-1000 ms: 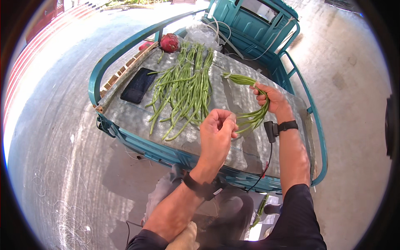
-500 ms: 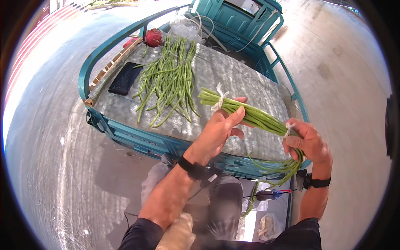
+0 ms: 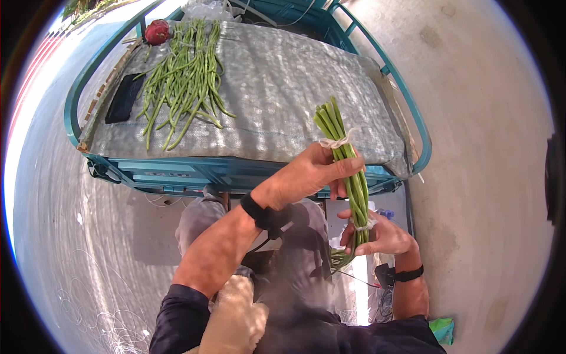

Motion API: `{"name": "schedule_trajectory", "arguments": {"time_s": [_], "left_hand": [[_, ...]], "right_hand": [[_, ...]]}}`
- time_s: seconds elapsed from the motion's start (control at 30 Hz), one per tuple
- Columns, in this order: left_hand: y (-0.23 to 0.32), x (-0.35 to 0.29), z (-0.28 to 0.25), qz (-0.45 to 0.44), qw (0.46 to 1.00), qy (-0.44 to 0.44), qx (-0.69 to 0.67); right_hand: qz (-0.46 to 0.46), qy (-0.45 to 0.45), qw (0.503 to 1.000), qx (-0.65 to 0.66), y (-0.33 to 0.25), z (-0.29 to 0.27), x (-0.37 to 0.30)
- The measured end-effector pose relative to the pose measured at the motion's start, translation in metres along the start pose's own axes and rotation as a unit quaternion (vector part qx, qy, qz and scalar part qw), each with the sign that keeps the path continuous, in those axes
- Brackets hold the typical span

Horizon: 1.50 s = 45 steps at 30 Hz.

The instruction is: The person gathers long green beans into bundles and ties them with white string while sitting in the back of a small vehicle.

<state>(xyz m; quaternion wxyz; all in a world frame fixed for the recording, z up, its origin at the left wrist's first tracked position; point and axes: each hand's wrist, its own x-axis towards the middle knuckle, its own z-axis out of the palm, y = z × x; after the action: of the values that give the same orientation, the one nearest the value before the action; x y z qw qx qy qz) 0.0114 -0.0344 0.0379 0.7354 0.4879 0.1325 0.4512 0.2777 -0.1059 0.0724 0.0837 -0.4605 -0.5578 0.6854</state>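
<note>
A bunch of long green beans [image 3: 358, 192] stands nearly upright in front of me, over the cart's near edge. One white tie [image 3: 338, 142] rings its upper part and another white tie [image 3: 367, 225] its lower part. My left hand [image 3: 318, 171] is closed round the bunch just under the upper tie, thumb across the front. Around the lower tie, my right hand [image 3: 384, 236] holds the bunch from the right with fingers and thumb. Below that hand the thin bean tails bend down and are partly hidden.
More long beans [image 3: 183, 82] lie fanned out on the grey sheet [image 3: 283, 76] of a teal cart [image 3: 200, 172]. Beside them are a black phone [image 3: 125, 98], a dragon fruit [image 3: 157, 32] and a clear plastic bag [image 3: 203, 9]. Side rails [image 3: 72, 106] edge the bed. A green packet [image 3: 442, 330] lies at lower right.
The bunch has swung from a sideways slant to nearly upright, its cut ends now pointing up. My right hand has moved down and left. The cart sits higher and further left in view.
</note>
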Motion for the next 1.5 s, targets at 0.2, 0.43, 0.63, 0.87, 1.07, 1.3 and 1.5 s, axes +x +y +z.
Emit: {"name": "schedule_trajectory", "arguments": {"time_s": [0.2,0.43,0.63,0.87,1.07,1.3,1.5], "left_hand": [[-0.012,0.012,0.018,0.001,0.992,-0.039,0.118],[-0.028,0.021,0.033,-0.007,0.994,0.007,0.108],[-0.046,0.028,0.036,-0.083,0.985,-0.072,0.134],[-0.054,0.026,0.027,-0.072,0.887,-0.167,0.425],[-0.049,0.030,0.011,-0.111,0.882,-0.094,0.449],[-0.047,0.033,0.004,-0.161,0.903,-0.030,0.397],[-0.048,0.024,-0.005,-0.214,0.909,-0.010,0.358]], "right_hand": [[-0.263,0.087,0.961,0.022,0.020,0.002,0.005],[-0.267,0.220,0.938,0.018,0.037,0.020,0.018],[-0.262,0.238,0.935,0.024,0.068,0.032,0.005],[-0.182,0.324,0.928,0.035,0.139,0.018,-0.046],[-0.043,0.407,0.907,0.100,0.244,-0.004,-0.070],[0.043,0.490,0.861,0.131,0.351,-0.047,-0.038],[0.085,0.555,0.827,0.028,0.433,-0.102,0.021]]}}
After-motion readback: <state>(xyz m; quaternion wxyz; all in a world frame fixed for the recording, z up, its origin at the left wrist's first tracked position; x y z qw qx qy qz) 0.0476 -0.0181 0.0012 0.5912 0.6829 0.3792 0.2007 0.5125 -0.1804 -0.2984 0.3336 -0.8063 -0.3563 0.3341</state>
